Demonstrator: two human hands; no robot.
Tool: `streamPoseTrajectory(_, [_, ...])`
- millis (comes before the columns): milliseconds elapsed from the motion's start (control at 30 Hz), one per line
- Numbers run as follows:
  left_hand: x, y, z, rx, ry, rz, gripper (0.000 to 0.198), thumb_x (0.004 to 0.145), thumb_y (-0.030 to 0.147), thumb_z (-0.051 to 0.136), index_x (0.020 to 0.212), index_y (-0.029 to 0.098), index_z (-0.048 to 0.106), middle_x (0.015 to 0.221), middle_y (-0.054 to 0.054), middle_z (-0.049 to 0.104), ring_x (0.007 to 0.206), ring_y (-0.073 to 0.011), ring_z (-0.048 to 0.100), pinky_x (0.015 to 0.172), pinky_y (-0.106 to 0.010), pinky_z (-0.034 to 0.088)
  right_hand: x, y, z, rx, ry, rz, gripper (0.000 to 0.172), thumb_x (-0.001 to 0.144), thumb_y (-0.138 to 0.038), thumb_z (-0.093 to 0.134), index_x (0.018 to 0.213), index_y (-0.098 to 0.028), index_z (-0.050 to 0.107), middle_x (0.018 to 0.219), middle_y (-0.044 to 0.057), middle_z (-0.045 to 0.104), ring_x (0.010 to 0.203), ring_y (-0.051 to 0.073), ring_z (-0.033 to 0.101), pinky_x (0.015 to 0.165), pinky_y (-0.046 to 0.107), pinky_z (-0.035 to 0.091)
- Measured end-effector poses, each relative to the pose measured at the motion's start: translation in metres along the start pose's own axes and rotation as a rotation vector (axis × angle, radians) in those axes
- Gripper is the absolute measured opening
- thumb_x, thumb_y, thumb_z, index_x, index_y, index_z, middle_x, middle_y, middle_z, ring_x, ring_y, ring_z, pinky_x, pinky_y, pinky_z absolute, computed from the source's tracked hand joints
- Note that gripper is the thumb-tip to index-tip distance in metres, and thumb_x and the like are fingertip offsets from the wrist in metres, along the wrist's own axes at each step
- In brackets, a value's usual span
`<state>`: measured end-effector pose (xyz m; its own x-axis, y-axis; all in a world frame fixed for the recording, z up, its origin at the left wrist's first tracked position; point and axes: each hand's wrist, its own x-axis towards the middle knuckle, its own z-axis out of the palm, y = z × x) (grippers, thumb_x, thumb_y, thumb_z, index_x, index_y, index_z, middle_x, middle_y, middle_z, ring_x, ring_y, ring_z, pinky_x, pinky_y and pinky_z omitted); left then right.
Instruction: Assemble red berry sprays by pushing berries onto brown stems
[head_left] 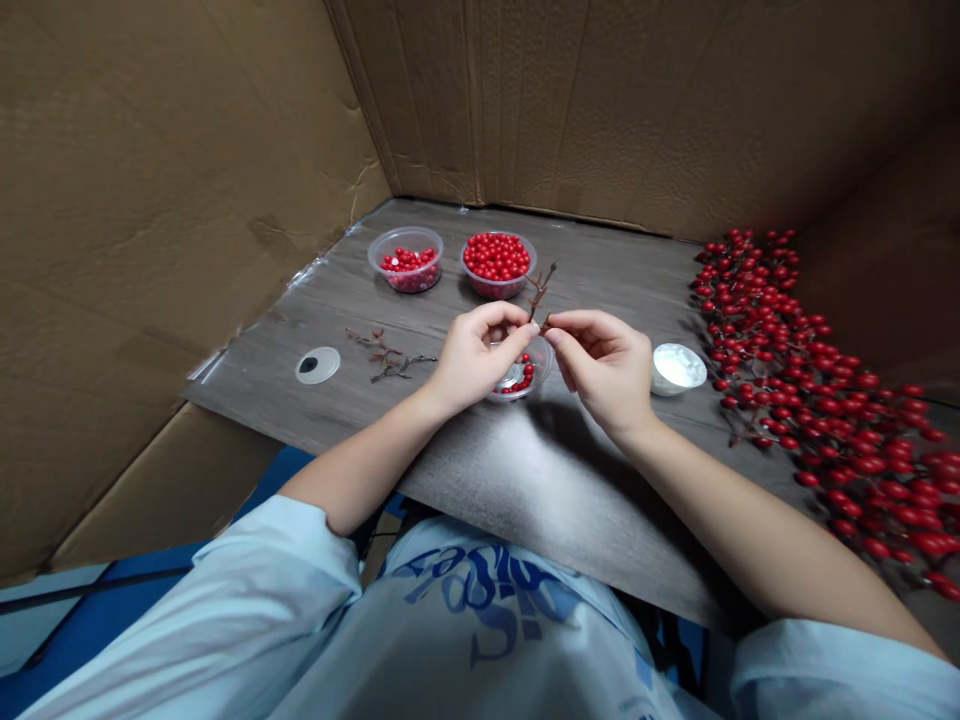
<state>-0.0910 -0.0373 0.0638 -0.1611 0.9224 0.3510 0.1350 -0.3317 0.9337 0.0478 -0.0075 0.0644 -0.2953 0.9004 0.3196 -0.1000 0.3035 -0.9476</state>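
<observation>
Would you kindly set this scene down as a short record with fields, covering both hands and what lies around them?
Left hand: pinching a brown twig
Right hand: fingertips at the twig's lower end; exact grip unclear
Below the hands: clear tub with a few red berries
Far side: two tubs of berries, the left one less full than the right one
Left side: loose twigs, round disc
Right side: small cup of white stuff, heap of berry branches
Surface: grey table
</observation>
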Motion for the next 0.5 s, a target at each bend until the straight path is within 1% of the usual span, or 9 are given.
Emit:
streamPoseTrajectory(100, [-0.0004, 0.0001, 0.0004, 0.039, 0.011, 0.027, 0.025, 0.072, 0.036, 0.067, 0.069, 0.014, 0.056, 0.057, 0.002, 0.052, 0.049, -0.0046, 0.046, 0.045, -0.018, 0.038, 0.0004, -0.0007, 0.0001, -0.044, 0.027, -0.02, 0.009, 0.074, -0.026, 0.066, 0.078, -0.018, 0.066, 0.079, 0.005, 0.066, 0.074, 0.015, 0.062, 0.045, 0.021, 0.041])
streamPoseTrajectory(167, [-0.0005, -0.0003, -0.0001, 0.034, 0.031, 0.011, 0.026, 0.072, 0.037, 0.067, 0.069, 0.014, 0.055, 0.054, 0.003, 0.05, 0.046, -0.0045, 0.045, 0.043, -0.018, 0.036, 0.0003, -0.0021, 0.0007, -0.02, 0.041, -0.004, 0.011, 0.073, -0.027, 0.066, 0.079, -0.018, 0.066, 0.079, 0.005, 0.066, 0.073, 0.015, 0.061, 0.045, 0.021, 0.04])
streamPoseTrajectory(267, [-0.0005, -0.0012, -0.0014, 0.043, 0.049, -0.017, 0.029, 0.072, 0.04, 0.066, 0.069, 0.015, 0.053, 0.053, 0.004, 0.049, 0.043, -0.0044, 0.044, 0.041, -0.018, 0.034, 0.0003, -0.0032, 0.0011, 0.014, 0.028, 0.028, 0.013, 0.073, -0.028, 0.066, 0.079, -0.017, 0.066, 0.079, 0.006, 0.066, 0.07, 0.014, 0.06, 0.043, 0.021, 0.038])
streamPoseTrajectory(400, [-0.0004, -0.003, -0.0021, 0.067, 0.035, -0.008, 0.026, 0.073, 0.038, 0.065, 0.071, 0.014, 0.054, 0.061, 0.001, 0.054, 0.048, -0.0054, 0.048, 0.045, -0.019, 0.039, 0.0006, -0.0018, 0.0004, -0.023, 0.0, 0.019, 0.014, 0.072, -0.029, 0.067, 0.078, -0.016, 0.067, 0.075, 0.005, 0.065, 0.063, 0.012, 0.056, 0.042, 0.02, 0.036])
streamPoseTrajectory(500, [-0.0003, -0.0061, -0.0024, 0.1, 0.059, 0.042, 0.017, 0.074, 0.029, 0.063, 0.07, 0.014, 0.056, 0.067, 0.0, 0.058, 0.054, -0.0064, 0.051, 0.051, -0.02, 0.042, 0.0013, -0.0025, -0.0003, -0.005, -0.013, 0.05, 0.016, 0.073, -0.03, 0.066, 0.08, -0.016, 0.067, 0.071, 0.004, 0.064, 0.053, 0.008, 0.05, 0.04, 0.02, 0.034])
